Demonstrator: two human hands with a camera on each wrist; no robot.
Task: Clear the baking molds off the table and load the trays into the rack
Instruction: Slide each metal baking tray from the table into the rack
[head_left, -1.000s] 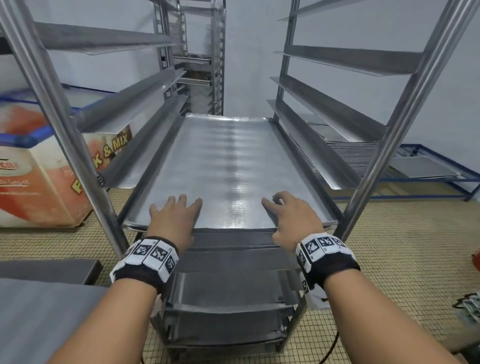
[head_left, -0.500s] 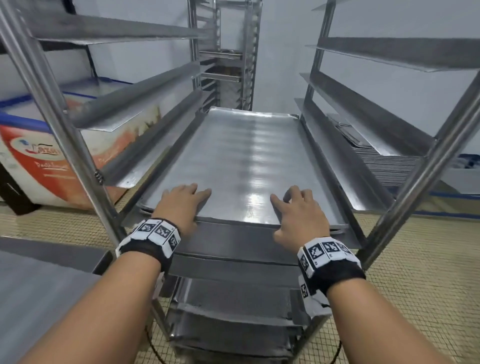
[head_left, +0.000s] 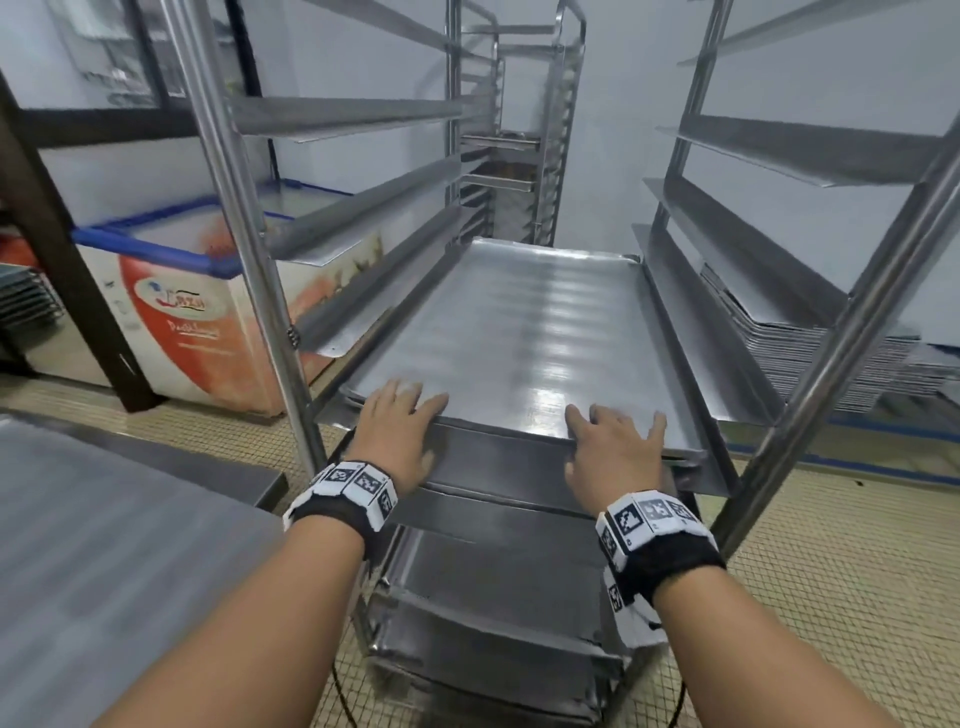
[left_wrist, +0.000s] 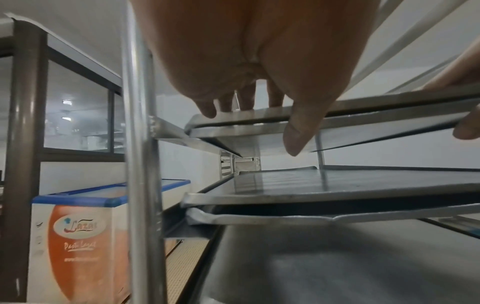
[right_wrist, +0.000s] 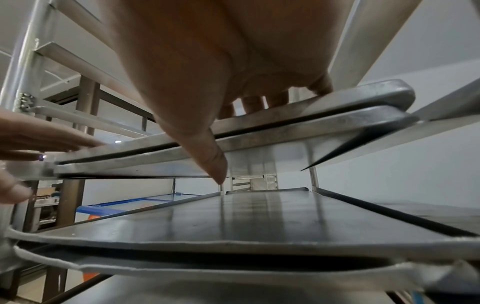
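I am pressing my left hand (head_left: 397, 426) and right hand (head_left: 613, 447), fingers flat and spread, thumbs hanging below, on the near edge of the tray (head_left: 519, 332), apparently two stacked, seating it square on the rack (head_left: 244, 244) runners

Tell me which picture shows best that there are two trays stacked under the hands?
The right wrist view: the two trays show edge-on, a dark gap between their rims, with the right hand on top. The left wrist view shows the same double edge, partly behind the left hand. The head view shows mostly the top tray's flat surface.
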